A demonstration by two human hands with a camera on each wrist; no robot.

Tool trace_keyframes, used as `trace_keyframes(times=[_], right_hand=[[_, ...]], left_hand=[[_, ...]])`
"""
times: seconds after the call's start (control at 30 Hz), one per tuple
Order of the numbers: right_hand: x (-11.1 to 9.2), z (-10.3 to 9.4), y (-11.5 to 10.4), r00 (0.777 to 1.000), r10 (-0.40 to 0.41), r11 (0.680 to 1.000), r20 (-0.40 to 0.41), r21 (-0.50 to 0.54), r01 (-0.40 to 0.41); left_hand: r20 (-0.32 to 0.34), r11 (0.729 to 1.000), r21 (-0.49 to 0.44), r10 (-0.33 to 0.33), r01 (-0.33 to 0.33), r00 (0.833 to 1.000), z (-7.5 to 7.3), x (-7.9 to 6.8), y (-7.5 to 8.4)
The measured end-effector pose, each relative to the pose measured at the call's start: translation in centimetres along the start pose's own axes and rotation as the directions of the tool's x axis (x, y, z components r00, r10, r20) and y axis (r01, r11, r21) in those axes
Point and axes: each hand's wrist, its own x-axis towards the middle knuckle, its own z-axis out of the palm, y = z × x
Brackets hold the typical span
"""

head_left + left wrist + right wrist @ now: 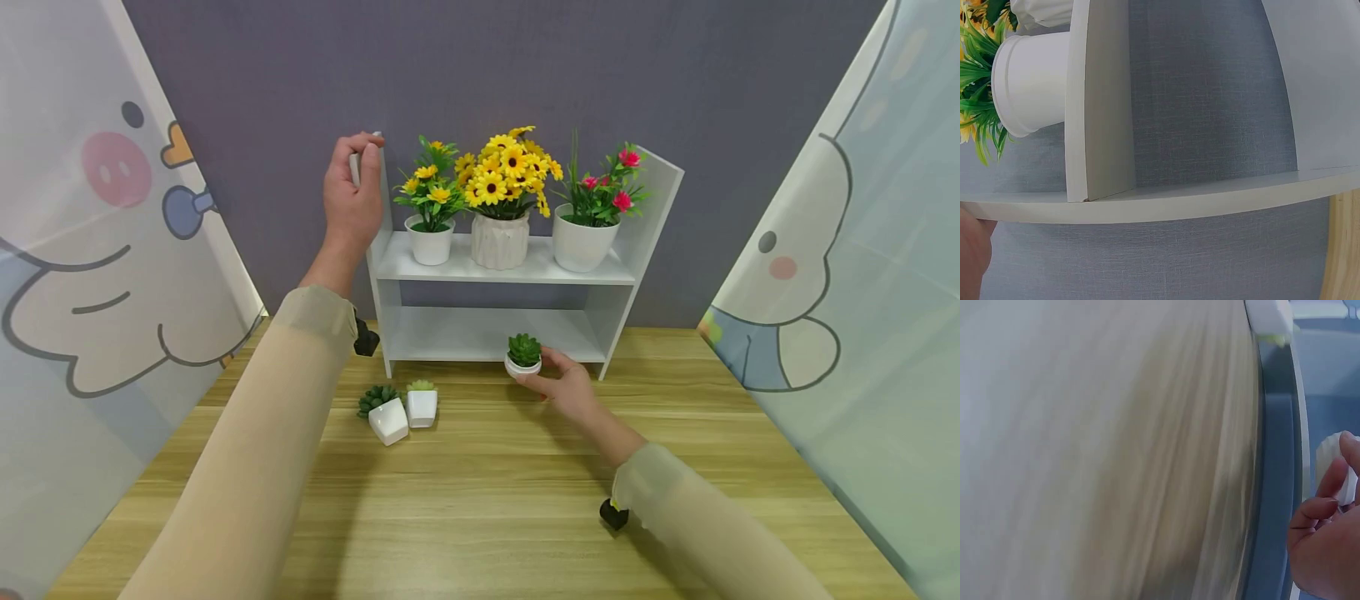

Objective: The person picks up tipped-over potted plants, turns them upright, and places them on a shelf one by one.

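My right hand (568, 390) pinches a small round white pot with a green succulent (523, 352), held at the front of the lower board of a white two-tier shelf (495, 333). In the right wrist view a ribbed white pot (1329, 456) shows between the fingers. With fingers and thumb around it, my left hand (354, 196) grips the upper end of the shelf's left side panel (1210, 203). Two potted succulents lie tipped on the table: a dark green one in a white pot (388, 421), and a lighter one in a square white pot (422, 408) beside it.
The upper board holds a small yellow-flowered plant (431, 246), yellow daisies in a ribbed pot (500, 242), and a pink-flowered plant (585, 242). Behind the shelf is a grey wall (525, 67). The shelf stands at the back of a wooden table (480, 500).
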Motion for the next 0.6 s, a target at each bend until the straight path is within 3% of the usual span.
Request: trace_keyframes(times=[0.3,0.6], right_hand=[[1.1,-3.1,0.9,0.993,0.022,0.999,-0.115,0.027,-0.019],[1.5,-5.0,1.3,0.986,0.082,0.996,-0.148,-0.013,-0.085]], left_hand=[[-0.005,1.0,-0.007,0.006,-0.006,1.0,0.1,0.0,-0.1],[0.005,1.0,0.012,-0.002,0.002,1.0,0.0,0.0,-0.1]])
